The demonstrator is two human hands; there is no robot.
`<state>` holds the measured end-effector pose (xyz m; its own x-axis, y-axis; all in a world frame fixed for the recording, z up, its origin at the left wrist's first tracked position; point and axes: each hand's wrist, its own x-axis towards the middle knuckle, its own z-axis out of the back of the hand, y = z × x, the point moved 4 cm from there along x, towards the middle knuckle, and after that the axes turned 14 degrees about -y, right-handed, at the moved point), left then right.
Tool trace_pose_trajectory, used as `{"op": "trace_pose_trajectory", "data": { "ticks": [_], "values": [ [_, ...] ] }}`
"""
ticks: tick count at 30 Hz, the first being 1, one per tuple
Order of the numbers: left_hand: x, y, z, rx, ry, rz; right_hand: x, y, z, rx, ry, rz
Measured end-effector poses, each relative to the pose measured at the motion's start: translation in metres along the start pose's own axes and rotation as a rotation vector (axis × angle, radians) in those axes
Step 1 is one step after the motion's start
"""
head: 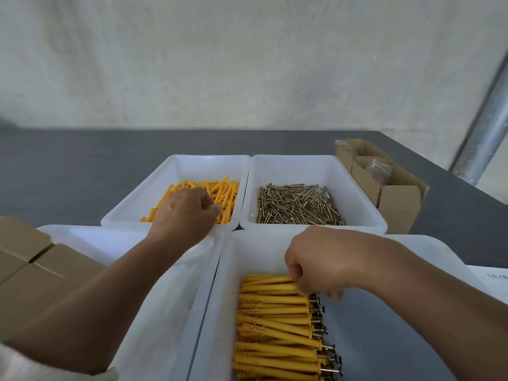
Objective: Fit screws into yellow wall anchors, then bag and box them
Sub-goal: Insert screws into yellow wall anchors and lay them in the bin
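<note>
With left hand (187, 213) curled into loose yellow plastic wall anchors (225, 192) in far white plastic tray (176, 162) and right hand (321, 266) curled on row of screw-fitted anchors (275, 320) in near white tray (248, 246), contents of either grip indiscernible, avoid dragging neighbours and skewing row

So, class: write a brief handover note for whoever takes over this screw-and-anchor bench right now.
Left hand: fingers curled into loose yellow plastic anchors in the far-left white plastic bin; grip hidden.
Right hand: pinching the farthest of the yellow anchors fitted with screws, rowed in the near-right white bin.
Loose brass-coloured metal screws: far-right white bin.
Done: one row fitted.
Left: fit remaining loose parts, then bag and pack into brown cardboard boxes.
</note>
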<state>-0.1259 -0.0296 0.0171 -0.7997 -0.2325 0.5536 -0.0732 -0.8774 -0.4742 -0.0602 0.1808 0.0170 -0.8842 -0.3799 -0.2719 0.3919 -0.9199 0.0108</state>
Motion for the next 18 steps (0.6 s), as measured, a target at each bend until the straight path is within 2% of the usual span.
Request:
{"op": "trace_pose_trajectory", "data": {
  "ticks": [4,6,8,10,12,13,15,18],
  "values": [
    [0.003,0.012,-0.011,0.183,0.06,-0.071,0.003,0.0,-0.004,-0.03,0.005,0.02],
    [0.004,0.018,-0.016,0.246,0.14,-0.065,0.003,-0.003,0.002,-0.013,-0.069,0.046],
    [0.004,0.023,-0.022,0.31,0.257,-0.067,0.003,-0.007,0.016,0.046,-0.255,0.066],
    [0.004,0.025,-0.027,0.372,0.347,-0.098,0.008,-0.017,0.031,0.202,-0.512,0.026],
    [0.005,0.026,-0.029,0.397,0.381,-0.127,0.016,-0.032,0.039,0.274,-0.732,-0.046],
    [0.005,0.026,-0.029,0.401,0.387,-0.136,0.021,-0.04,0.037,0.279,-0.783,-0.091],
    [0.006,0.027,-0.03,0.407,0.394,-0.15,0.03,-0.057,0.027,0.267,-0.76,-0.175],
    [0.007,0.028,-0.031,0.427,0.406,-0.159,0.041,-0.076,0.004,0.226,-0.579,-0.283]
  ]
}}
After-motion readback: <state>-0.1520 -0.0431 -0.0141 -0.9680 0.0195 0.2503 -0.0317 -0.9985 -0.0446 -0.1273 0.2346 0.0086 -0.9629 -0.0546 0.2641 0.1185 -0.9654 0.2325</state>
